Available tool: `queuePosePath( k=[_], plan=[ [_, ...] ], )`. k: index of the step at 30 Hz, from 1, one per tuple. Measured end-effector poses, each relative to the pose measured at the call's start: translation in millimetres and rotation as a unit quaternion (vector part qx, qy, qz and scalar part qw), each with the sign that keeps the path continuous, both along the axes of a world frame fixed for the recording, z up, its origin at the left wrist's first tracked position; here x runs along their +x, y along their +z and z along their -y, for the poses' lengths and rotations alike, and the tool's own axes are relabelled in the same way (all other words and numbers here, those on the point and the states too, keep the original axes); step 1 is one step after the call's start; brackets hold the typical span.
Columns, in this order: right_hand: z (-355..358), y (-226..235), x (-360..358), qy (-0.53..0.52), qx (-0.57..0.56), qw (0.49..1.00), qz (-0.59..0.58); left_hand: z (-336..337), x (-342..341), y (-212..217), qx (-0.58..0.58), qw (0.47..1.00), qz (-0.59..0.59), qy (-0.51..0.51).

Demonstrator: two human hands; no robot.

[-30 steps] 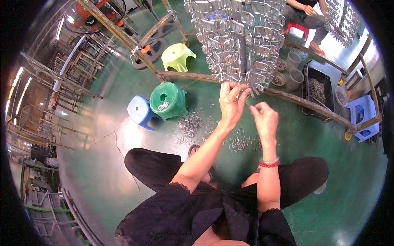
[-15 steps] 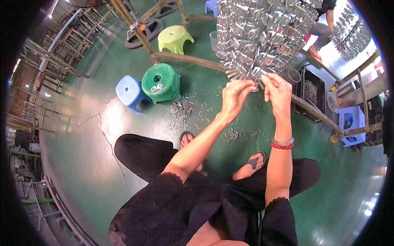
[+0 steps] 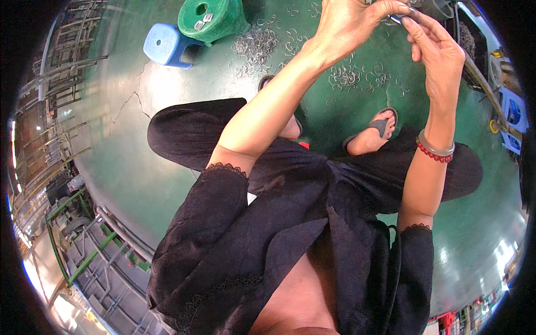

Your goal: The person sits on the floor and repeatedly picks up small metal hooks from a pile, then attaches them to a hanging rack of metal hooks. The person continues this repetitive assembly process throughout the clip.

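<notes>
Both hands meet at the top edge of the view, and a small shiny metal piece [image 3: 395,19] shows between their fingertips. My left hand [image 3: 353,27] is closed in a pinch at it, with part of the hand cut off by the edge. My right hand [image 3: 438,51] also pinches at the piece, thumb against bent fingers, a grey bangle and red beads on its wrist. The exact shape of the piece is hidden by the fingers.
Curved metal bits [image 3: 255,46] lie in a heap on the green floor, with another scatter [image 3: 346,77] before my sandalled feet. A green stool [image 3: 226,22] bearing two small metal pieces and a blue stool [image 3: 167,46] stand left. A rail [image 3: 487,84] runs at right.
The view has tipped down toward my lap, so the hanging cluster of metal parts has left it. My hands, drawn in closer, keep their pinch near each other.
</notes>
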State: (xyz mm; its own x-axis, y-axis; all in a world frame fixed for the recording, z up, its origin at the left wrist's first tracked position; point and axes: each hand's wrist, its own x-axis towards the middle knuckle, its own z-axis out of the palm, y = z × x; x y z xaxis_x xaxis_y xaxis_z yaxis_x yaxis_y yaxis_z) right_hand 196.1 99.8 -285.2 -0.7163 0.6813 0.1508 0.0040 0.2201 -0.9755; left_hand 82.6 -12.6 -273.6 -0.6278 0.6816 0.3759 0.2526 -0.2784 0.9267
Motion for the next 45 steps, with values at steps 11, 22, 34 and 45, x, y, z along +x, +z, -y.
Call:
queuePosePath(
  k=[11, 22, 34, 45],
  plan=[
    [3.5, -27.9, 22.0, -0.042, 0.074, 0.996, -0.004, 33.8, -29.4, -35.9, -0.264, 0.933, -0.065, -0.236],
    [-7.5, -30.6, 26.0, -0.078, 0.057, 0.994, -0.046, 96.1, 84.6, -277.7, -0.690, 0.692, -0.146, -0.155],
    [-18.2, -36.7, 25.1, -0.065, 0.048, 0.997, -0.019, 128.5, -47.1, -297.0, -0.539, 0.805, 0.002, 0.247],
    [-16.8, -39.7, 14.4, -0.022, 0.095, 0.995, 0.000, 111.9, -101.7, -287.9, -0.581, 0.771, -0.054, 0.255]
  ],
)
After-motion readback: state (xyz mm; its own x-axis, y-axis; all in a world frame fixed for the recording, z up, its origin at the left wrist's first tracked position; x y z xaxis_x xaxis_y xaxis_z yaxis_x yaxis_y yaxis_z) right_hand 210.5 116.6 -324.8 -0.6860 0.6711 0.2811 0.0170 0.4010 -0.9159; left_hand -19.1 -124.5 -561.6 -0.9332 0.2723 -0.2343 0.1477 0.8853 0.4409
